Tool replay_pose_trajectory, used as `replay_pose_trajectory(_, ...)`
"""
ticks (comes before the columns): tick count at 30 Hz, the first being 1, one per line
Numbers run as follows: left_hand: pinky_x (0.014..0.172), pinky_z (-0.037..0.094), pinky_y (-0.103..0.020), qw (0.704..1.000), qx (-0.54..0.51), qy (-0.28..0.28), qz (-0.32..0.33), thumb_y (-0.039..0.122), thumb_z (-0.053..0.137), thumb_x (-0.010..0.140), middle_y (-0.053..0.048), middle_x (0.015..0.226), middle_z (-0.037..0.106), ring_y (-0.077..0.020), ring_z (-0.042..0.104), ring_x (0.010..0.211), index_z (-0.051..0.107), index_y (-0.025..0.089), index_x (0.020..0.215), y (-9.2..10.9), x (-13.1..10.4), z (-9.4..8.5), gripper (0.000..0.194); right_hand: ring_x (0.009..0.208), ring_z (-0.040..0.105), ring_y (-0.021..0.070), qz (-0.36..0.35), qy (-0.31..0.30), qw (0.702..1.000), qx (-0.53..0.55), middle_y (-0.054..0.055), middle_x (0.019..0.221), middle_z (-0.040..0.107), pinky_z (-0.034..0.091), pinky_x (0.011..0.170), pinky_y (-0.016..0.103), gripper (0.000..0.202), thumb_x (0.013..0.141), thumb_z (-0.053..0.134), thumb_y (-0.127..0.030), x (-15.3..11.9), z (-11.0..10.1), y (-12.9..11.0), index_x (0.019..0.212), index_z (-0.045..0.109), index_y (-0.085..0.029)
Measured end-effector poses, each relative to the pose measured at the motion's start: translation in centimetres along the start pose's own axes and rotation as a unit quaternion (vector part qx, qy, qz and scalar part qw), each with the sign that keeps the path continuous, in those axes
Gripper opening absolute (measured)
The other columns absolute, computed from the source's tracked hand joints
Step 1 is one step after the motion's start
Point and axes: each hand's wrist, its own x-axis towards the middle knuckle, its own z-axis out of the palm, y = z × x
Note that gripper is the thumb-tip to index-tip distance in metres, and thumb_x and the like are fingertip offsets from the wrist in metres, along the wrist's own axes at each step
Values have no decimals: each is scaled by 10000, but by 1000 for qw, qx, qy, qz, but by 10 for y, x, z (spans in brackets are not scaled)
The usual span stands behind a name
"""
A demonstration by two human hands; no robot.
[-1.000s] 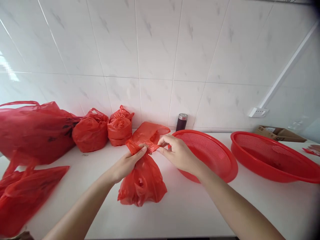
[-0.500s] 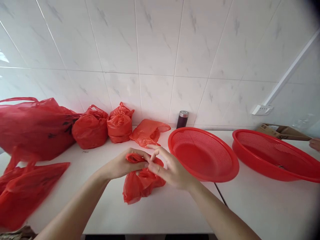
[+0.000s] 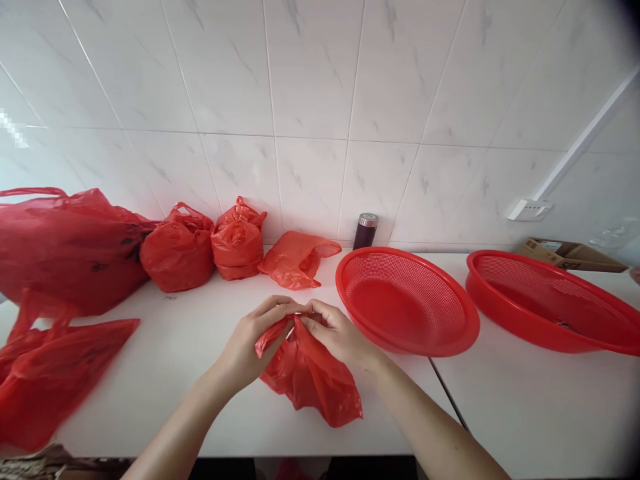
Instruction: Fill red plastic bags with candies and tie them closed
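Note:
Both hands meet at the top of a red plastic bag (image 3: 320,383) above the near part of the white table. My left hand (image 3: 257,337) is closed around the bag's gathered upper edge, and a loose flap of it pokes out under the fingers. Thumb and fingers of my right hand (image 3: 335,330) pinch the same top edge, touching the left fingertips. The bag hangs down below the hands, wrinkled and spread toward the lower right. What lies inside it, if anything, cannot be seen.
Behind the hands lies a flat red bag (image 3: 295,260). Two filled red bags (image 3: 239,247) and a large red bag (image 3: 70,253) stand left. A dark flask (image 3: 365,231), a red mesh basket (image 3: 405,313), a second basket (image 3: 540,313) and a cardboard box (image 3: 570,255) are to the right.
The bag has been turned and hangs more spread out, its lower corner now further right. My right hand's fingers have closed onto its top edge beside the left hand.

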Motion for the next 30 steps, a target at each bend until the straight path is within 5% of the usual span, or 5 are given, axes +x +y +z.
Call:
replay_pose_trajectory(8, 929, 492, -411, 967, -50, 87, -233, 532, 416, 920, -65, 1049, 726, -284, 625, 1015, 710, 270, 1116, -42, -75, -10, 439, 698, 592, 131, -31, 197, 980, 4, -11, 804, 590, 469, 685, 270, 296, 921, 499, -436, 15, 1, 37, 747, 394, -220)
replay_pose_trajectory(13, 1010, 439, -435, 951, -38, 159, -261, 545, 448, 899, -77, 1050, 720, -312, 586, 1125, 683, 258, 1146, -60, -110, -8, 445, 753, 662, 185, -33, 308, 949, -63, -2, 772, 626, 484, 715, 305, 270, 944, 428, -463, 34, 11, 73, 792, 373, -246)
replay_pose_trajectory(17, 1067, 379, -398, 953, -47, 212, -209, 491, 357, 956, -99, 1289, 596, -258, 490, 1265, 594, 215, 1218, -68, -89, 12, 449, 714, 656, 212, 2, 308, 923, -231, 7, 771, 669, 429, 645, 299, 236, 984, 314, -465, 40, 30, 88, 903, 383, -254)
replay_pose_trajectory(22, 743, 485, -280, 940, 81, 219, -250, 440, 262, 981, -56, 962, 684, -191, 635, 827, 577, 222, 1032, -98, -48, 37, 387, 615, 628, 232, 13, 270, 878, -395, 29, 675, 639, 329, 542, 282, 245, 983, 327, -458, 44, 41, 115, 923, 380, -226)
replay_pose_trajectory(30, 588, 370, -255, 916, 209, 132, -316, 333, 339, 940, -11, 754, 687, -199, 614, 662, 609, 304, 1009, -134, -28, 28, 281, 583, 615, 189, 21, 260, 848, -461, -6, 694, 633, 265, 517, 256, 229, 991, 357, -441, 51, 5, 139, 892, 359, -235)
